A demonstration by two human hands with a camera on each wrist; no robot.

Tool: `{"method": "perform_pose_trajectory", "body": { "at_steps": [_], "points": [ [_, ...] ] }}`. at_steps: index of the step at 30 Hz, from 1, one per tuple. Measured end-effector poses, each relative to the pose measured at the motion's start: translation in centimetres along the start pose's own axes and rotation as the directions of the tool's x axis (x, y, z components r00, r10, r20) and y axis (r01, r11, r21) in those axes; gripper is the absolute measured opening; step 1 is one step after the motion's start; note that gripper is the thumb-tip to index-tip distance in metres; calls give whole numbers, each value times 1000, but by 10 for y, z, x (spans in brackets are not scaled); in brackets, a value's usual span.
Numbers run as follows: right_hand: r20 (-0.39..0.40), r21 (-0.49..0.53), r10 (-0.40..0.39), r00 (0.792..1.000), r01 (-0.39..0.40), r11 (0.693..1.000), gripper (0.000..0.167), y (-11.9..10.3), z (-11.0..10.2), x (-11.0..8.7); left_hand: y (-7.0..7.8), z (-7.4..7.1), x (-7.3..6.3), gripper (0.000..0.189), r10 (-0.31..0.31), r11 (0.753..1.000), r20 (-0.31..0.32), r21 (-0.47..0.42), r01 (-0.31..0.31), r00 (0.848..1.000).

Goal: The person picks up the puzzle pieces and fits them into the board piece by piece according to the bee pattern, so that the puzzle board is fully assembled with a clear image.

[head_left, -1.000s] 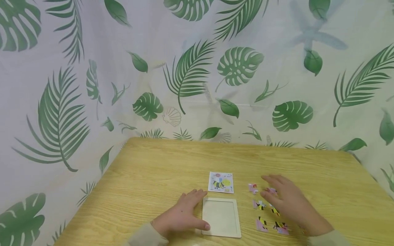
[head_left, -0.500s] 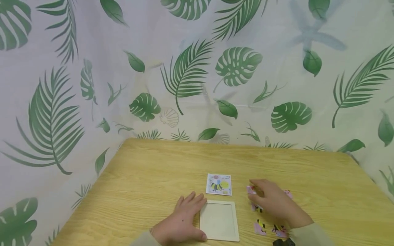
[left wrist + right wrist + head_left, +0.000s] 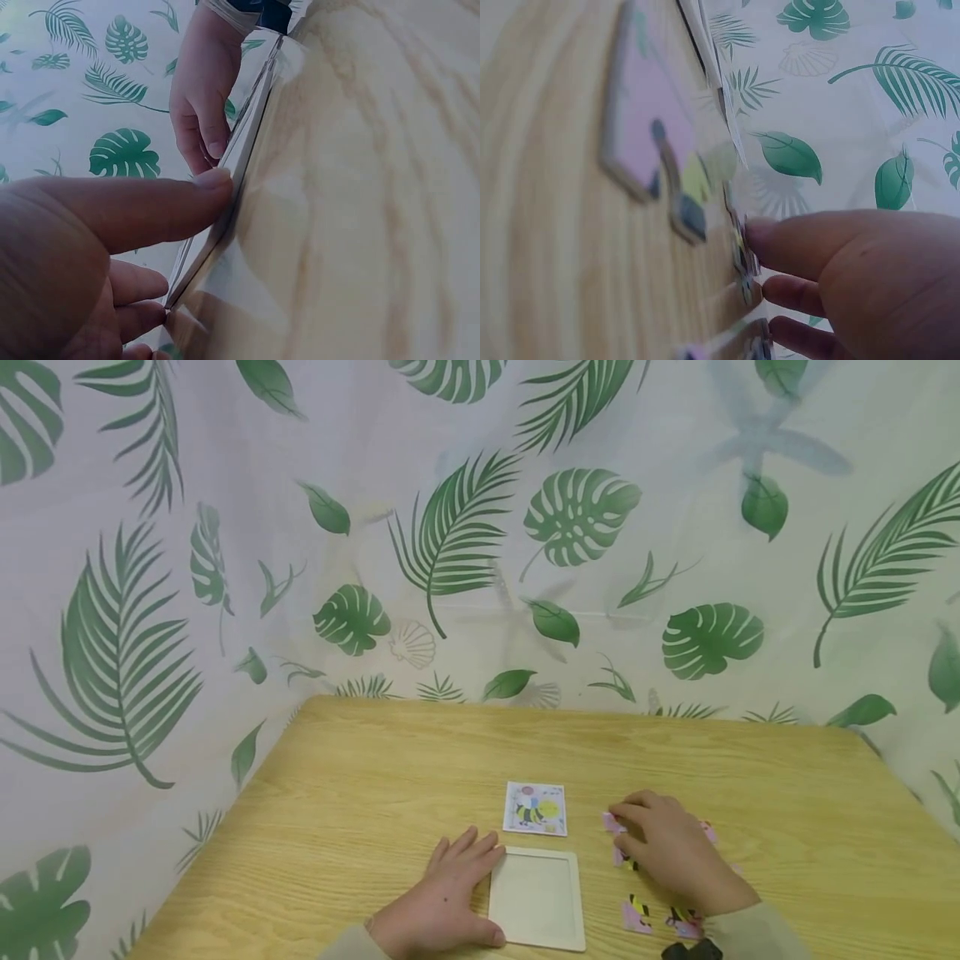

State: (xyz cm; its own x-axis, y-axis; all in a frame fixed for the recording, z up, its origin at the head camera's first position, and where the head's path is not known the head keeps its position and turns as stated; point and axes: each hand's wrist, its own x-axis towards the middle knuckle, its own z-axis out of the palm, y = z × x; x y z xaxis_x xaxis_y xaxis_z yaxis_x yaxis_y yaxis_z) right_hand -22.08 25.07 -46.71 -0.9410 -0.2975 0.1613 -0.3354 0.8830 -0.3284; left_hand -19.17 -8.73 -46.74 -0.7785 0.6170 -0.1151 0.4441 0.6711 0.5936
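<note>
My left hand rests at the left side of a shallow pale puzzle tray, fingers spread, the thumb touching its rim. My right hand curls over pink puzzle pieces on the table. Its thumb and fingers pinch the top-left puzzle piece, which is partly hidden. Below this hand lie a puzzle piece with yellow and black stripes and another puzzle piece. In the right wrist view a large pink puzzle piece is close by.
Behind the tray lies a square picture card with a bee on it. A further puzzle piece shows right of the right hand. The wooden table ends at a leaf-print curtain. A dark object sits at the right wrist.
My right hand has moved left and down onto the upper-left puzzle pieces, its fingers drawing closer together. The left hand stays at the tray's side.
</note>
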Motion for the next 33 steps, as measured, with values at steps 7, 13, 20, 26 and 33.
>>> {"method": "perform_pose_trajectory", "body": {
  "at_steps": [7, 13, 20, 26, 33],
  "points": [
    [-48, -10, -5, 999, 5, 1000, 26, -2, 2, 3, 0, 2, -1, 98, -7, 999, -26, 38, 8, 1000],
    [-51, -40, -8, 999, 6, 999, 28, -2, 0, 2, -1, 4, 1, 96, 14, 1000, -20, 24, -13, 1000],
    [-36, -14, 18, 999, -18, 1000, 26, 3, 1, 3, 0, 3, 6, 97, 17, 999, -35, 47, -15, 999],
    [-56, 33, 51, 997, -49, 998, 15, 3, 3, 2, -1, 4, 5, 98, 12, 998, -18, 60, -11, 1000],
    [-50, 111, 98, 994, -92, 990, 16, -1, -1, 7, -2, 3, 2, 99, 17, 998, -36, 54, -15, 999]
  ]
}}
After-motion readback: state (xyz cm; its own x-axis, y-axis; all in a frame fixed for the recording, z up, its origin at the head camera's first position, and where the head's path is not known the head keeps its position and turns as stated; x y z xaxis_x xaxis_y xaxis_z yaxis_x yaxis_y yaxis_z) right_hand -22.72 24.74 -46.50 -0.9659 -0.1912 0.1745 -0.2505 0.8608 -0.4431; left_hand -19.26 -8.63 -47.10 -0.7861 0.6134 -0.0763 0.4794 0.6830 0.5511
